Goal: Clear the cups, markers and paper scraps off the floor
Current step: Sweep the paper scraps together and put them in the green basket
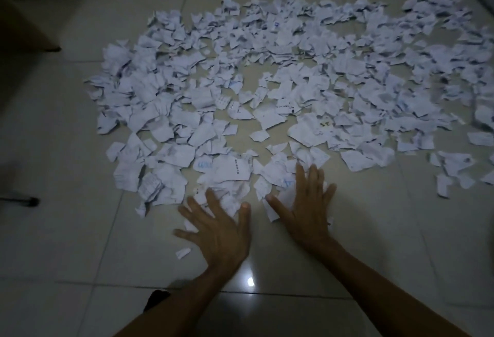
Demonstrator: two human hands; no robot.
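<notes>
1. Torn paper scraps [280,82] cover the tiled floor [66,149] in a wide spread; no cups or markers show.
2. Left hand [216,232] and right hand [304,211] lie flat, fingers spread, gripping nothing, on the near edge.
3. Gathering seems barely begun; next, sweep the scraps inward into one pile.

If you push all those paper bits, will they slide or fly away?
The paper scraps look thin and crumpled, so probably light and floppy. On the glossy tile floor they'd likely slide easily. Flat open hands may let some slip past.
</notes>
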